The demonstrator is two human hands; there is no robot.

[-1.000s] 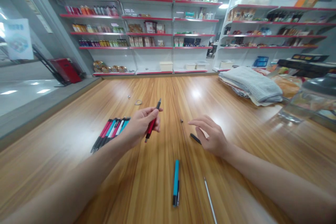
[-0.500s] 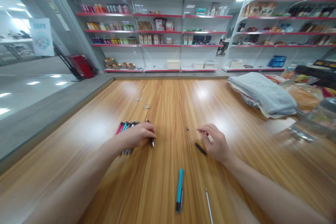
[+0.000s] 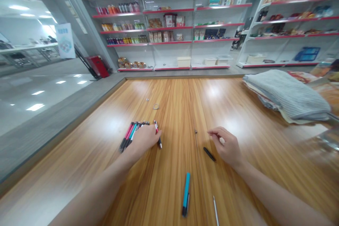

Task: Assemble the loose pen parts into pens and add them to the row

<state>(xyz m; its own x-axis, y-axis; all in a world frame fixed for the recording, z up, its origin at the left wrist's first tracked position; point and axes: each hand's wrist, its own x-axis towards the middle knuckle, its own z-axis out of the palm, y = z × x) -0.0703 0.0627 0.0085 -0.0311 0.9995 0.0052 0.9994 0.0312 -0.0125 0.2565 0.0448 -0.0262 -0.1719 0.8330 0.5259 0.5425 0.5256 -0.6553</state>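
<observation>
My left hand (image 3: 145, 137) is low over the table at the right end of a row of pens (image 3: 129, 136), with pink, blue and dark barrels. Its thumb lies across a black pen with a pink band (image 3: 156, 127), whose two ends show beyond the fingers; the other fingers are mostly hidden. My right hand (image 3: 227, 145) rests on its side with fingers loosely curled, a gap before the thumb and nothing visible between them. Just left of it lies a short black pen part (image 3: 209, 154). Nearer me are a blue pen barrel with a clip (image 3: 186, 193) and a thin white refill (image 3: 215, 211).
A metal ring (image 3: 156, 106) and a tiny shiny piece (image 3: 147, 99) lie farther back. A small dark bit (image 3: 196, 132) sits near the table seam. Folded striped cloth (image 3: 286, 93) is piled at the right, with a blurred clear container (image 3: 329, 137) nearby. Stocked shelves (image 3: 172, 28) stand beyond.
The view has turned slightly left. My left hand has shifted a little left over the pen, uncovering its pink band; the pen itself stays in place. My right hand is nearly still.
</observation>
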